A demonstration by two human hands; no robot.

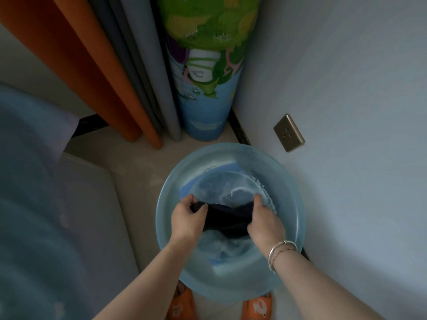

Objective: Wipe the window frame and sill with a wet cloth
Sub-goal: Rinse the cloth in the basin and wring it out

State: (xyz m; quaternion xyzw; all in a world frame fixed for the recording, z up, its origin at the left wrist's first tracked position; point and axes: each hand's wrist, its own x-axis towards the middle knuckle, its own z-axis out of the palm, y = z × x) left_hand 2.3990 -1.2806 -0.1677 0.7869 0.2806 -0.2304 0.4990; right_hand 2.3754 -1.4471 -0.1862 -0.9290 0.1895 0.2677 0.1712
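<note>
Between my hands, a dark navy wet cloth (227, 219) hangs bunched over the round pale-blue plastic basin (286, 181) of water; left hand (187, 215) and right hand (265, 221) each grip an end.

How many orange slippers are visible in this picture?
2: one slipper under the basin's near edge, left; the other slipper to its right. The basin partly hides both.
</note>
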